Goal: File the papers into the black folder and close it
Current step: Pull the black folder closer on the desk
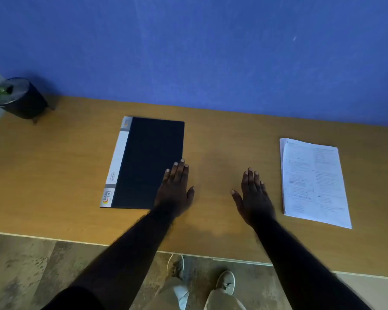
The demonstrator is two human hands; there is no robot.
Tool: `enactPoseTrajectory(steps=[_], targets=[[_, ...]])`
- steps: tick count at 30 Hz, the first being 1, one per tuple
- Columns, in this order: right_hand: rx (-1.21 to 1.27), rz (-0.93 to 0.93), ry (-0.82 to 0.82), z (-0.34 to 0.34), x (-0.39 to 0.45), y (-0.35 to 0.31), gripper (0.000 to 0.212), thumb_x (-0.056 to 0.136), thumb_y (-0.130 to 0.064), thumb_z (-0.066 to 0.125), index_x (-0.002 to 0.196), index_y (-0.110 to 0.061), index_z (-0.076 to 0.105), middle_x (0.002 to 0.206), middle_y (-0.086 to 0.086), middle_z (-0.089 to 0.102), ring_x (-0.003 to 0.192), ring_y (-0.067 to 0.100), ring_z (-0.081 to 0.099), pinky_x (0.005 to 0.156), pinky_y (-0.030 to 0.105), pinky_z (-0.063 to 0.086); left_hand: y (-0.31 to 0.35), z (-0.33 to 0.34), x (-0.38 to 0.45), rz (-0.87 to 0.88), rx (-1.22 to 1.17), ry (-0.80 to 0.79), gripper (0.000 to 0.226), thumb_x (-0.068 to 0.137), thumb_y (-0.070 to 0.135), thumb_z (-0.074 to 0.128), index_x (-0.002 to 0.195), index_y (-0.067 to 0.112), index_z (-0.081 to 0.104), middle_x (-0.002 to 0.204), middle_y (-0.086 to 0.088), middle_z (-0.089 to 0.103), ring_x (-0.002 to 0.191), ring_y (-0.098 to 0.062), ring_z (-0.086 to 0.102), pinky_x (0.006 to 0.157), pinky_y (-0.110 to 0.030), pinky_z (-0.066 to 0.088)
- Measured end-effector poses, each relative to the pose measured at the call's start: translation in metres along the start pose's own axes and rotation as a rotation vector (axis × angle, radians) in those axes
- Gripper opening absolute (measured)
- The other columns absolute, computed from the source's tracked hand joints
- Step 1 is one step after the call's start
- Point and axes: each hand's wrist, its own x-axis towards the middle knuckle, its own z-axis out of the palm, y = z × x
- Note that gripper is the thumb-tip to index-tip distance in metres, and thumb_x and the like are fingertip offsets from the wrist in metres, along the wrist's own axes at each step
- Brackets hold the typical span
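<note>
on the desk [54,175], the black folder [148,162] spine reads "smart life", papers [314,182] apart, both hands spread flat

Wall [211,48]: plain blue, matte, running behind the whole desk. Desk [54,175]: tan wood-grain top, pale front edge, set against the wall. Floor [31,276]: mottled grey-brown stone-look tiles. Plant pot [23,101]: dark, round, short-legged, green leaves, at the desk's far left corner.
</note>
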Motion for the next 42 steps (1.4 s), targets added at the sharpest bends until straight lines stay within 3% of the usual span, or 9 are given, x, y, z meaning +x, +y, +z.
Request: enactPoseTrajectory(steps=[7, 12, 16, 21, 26, 30, 34, 38, 42], targets=[[-0.02, 0.038, -0.053, 0.013, 0.004, -0.014, 0.078, 0.1, -0.057, 0.021, 0.158, -0.008, 0.005, 0.168, 0.012, 0.001, 0.154, 0.029, 0.0, 0.123, 0.044, 0.012, -0.031, 0.009, -0.002, -0.033, 0.027, -0.025, 0.073, 0.098, 0.047, 0.024, 0.159, 0.01, 0.009, 0.169, -0.008, 0.003, 0.155, -0.028, 0.003, 0.124, -0.051, 0.008], [-0.006, 0.006, -0.097, 0.021, 0.013, -0.042, 0.077, 0.102, -0.055, 0.023, 0.158, -0.008, -0.002, 0.168, 0.011, -0.005, 0.154, 0.028, -0.004, 0.123, 0.042, 0.008, -0.064, 0.006, -0.003, -0.09, 0.037, -0.033, 0.075, 0.096, 0.05, 0.017, 0.159, 0.01, 0.01, 0.169, -0.009, 0.005, 0.155, -0.028, 0.004, 0.122, -0.05, 0.004], [0.0, -0.036, -0.091, 0.029, 0.02, -0.075, 0.076, 0.103, -0.054, 0.026, 0.158, -0.009, -0.002, 0.168, 0.01, -0.005, 0.154, 0.027, -0.004, 0.12, 0.039, 0.003, -0.091, 0.001, -0.006, -0.138, 0.046, -0.013, 0.071, 0.101, 0.045, 0.033, 0.159, 0.009, 0.011, 0.168, -0.009, 0.006, 0.155, -0.028, 0.004, 0.123, -0.048, 0.004], [0.024, -0.097, -0.141, 0.036, 0.03, -0.117, 0.076, 0.103, -0.053, 0.026, 0.158, -0.01, -0.007, 0.167, 0.008, -0.01, 0.154, 0.025, -0.008, 0.123, 0.04, 0.002, -0.124, -0.005, -0.01, -0.22, 0.0, 0.027, 0.07, 0.099, 0.04, 0.039, 0.156, 0.004, 0.022, 0.166, -0.015, 0.015, 0.153, -0.033, 0.015, 0.122, -0.048, 0.013], [0.051, -0.195, -0.156, 0.044, 0.034, -0.153, 0.075, 0.103, -0.046, 0.035, 0.158, -0.007, 0.001, 0.169, 0.011, 0.002, 0.155, 0.028, -0.002, 0.122, 0.041, 0.003, -0.159, -0.012, -0.021, -0.306, 0.027, 0.017, 0.067, 0.102, 0.036, 0.04, 0.156, 0.002, 0.019, 0.167, -0.016, 0.012, 0.154, -0.032, 0.012, 0.123, -0.048, 0.012], [0.058, -0.189, -0.144, 0.044, 0.035, -0.175, 0.073, 0.103, -0.043, 0.039, 0.158, -0.006, 0.007, 0.167, 0.014, 0.016, 0.154, 0.032, 0.012, 0.124, 0.047, 0.017, -0.18, -0.017, -0.031, -0.417, 0.067, -0.011, 0.063, 0.102, 0.033, 0.035, 0.157, 0.006, 0.019, 0.167, -0.014, 0.01, 0.154, -0.032, 0.01, 0.122, -0.053, 0.015], [0.09, -0.08, -0.173, 0.037, 0.035, -0.194, 0.075, 0.1, -0.042, 0.045, 0.157, -0.008, 0.012, 0.155, 0.012, 0.039, 0.134, 0.03, 0.044, 0.106, 0.046, 0.043, -0.186, -0.023, -0.036, -0.582, 0.009, 0.013, 0.055, 0.096, 0.024, 0.044, 0.149, 0.01, 0.036, 0.164, -0.013, 0.024, 0.151, -0.034, 0.023, 0.116, -0.055, 0.028], [0.28, 0.075, -0.207, 0.031, 0.039, -0.205, 0.074, 0.098, -0.039, 0.051, 0.156, -0.01, 0.016, 0.148, 0.011, 0.045, 0.127, 0.028, 0.048, 0.096, 0.043, 0.051, -0.189, -0.027, -0.033, -0.701, -0.136, 0.024, 0.046, 0.092, 0.022, 0.046, 0.136, 0.01, 0.051, 0.143, -0.013, 0.05, 0.125, -0.034, 0.048, 0.098, -0.051, 0.044], [0.509, 0.263, -0.283, 0.023, 0.048, -0.212, 0.072, 0.098, -0.035, 0.052, 0.156, -0.011, 0.018, 0.144, 0.015, 0.045, 0.128, 0.033, 0.048, 0.095, 0.046, 0.051, -0.191, -0.027, -0.029, -0.747, -0.251, 0.016, 0.045, 0.091, 0.021, 0.045, 0.135, 0.009, 0.053, 0.131, -0.015, 0.054, 0.118, -0.034, 0.05, 0.094, -0.048, 0.045]])
